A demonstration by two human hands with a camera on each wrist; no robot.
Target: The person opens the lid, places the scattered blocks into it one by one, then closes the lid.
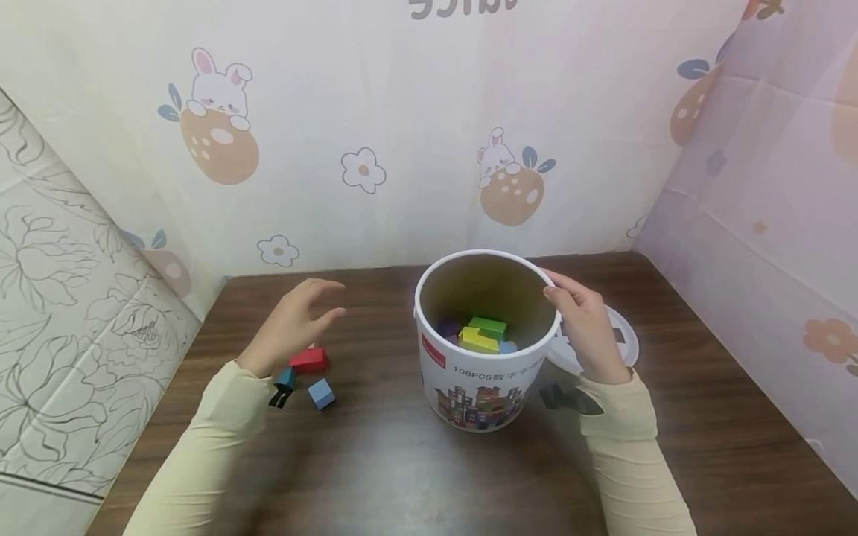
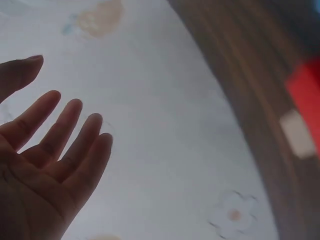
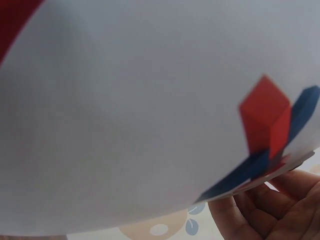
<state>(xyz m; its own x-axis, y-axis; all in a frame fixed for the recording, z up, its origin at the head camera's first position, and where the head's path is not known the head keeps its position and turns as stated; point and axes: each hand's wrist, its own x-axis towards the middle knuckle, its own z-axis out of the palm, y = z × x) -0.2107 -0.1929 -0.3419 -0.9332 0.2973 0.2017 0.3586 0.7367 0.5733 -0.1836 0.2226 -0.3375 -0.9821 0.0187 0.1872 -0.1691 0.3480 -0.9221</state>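
A white bucket [image 1: 479, 398] with printed blocks on its wall stands tilted slightly on the table. My right hand [image 1: 587, 327] grips its right rim, thumb on the near side and fingers behind. Inside the bucket lie a yellow block [image 1: 478, 340], a green block [image 1: 489, 327] and a few purple and blue ones. My left hand [image 1: 287, 325] hovers with nothing in it, thumb and fingers apart. Below it on the table lie a red block [image 1: 310, 361], a light blue block [image 1: 322, 394], a teal block [image 1: 286, 377] and a black piece [image 1: 278, 397].
A white lid [image 1: 628, 339] lies behind my right hand, partly hidden by hand and bucket. Dark shapes [image 1: 570, 398] show beside the bucket under my right wrist. The brown table [image 1: 375, 476] ends at a patterned curtain [image 1: 429, 112] behind and on the right.
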